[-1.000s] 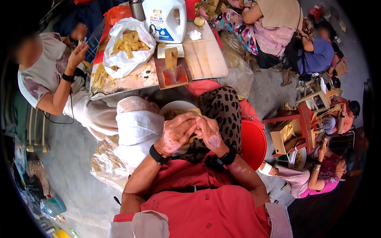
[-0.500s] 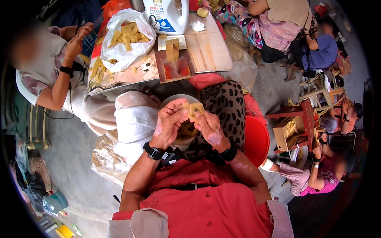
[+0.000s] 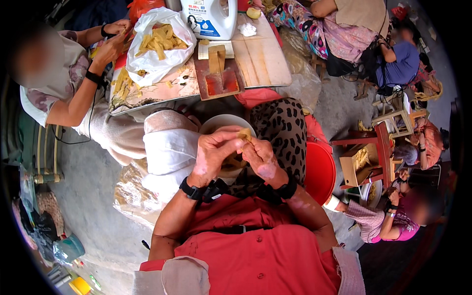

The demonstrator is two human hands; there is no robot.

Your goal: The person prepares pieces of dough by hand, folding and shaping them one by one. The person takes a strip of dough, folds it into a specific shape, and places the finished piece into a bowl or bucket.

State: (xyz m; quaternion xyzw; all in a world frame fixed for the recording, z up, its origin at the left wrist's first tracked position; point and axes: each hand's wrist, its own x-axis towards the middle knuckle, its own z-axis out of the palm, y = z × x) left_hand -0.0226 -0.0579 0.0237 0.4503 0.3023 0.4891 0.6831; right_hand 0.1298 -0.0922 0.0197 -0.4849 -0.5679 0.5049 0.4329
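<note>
My left hand (image 3: 211, 155) and my right hand (image 3: 260, 160) meet above my lap, fingers and thumbs pinched on a small tan strip (image 3: 245, 133), which looks folded and is partly hidden by fingers. Beneath them is a white bowl (image 3: 223, 120) holding yellowish pieces, largely covered by my hands. A white cloth (image 3: 169, 160) lies over my left leg; leopard-print fabric (image 3: 278, 123) covers my right.
Ahead, a low table (image 3: 260, 64) holds a bag of yellow strips (image 3: 162, 42), a white jug (image 3: 206, 22) and a wooden tool (image 3: 216, 61). A red bucket (image 3: 319, 172) sits at my right, beside stools and a cardboard box (image 3: 351, 172). Co-workers (image 3: 73, 98) sit left and right.
Half a second ago the strip showed flatter and wider between my fingertips; now my left thumb reaches across it and less shows. The left co-worker's hands moved slightly right.
</note>
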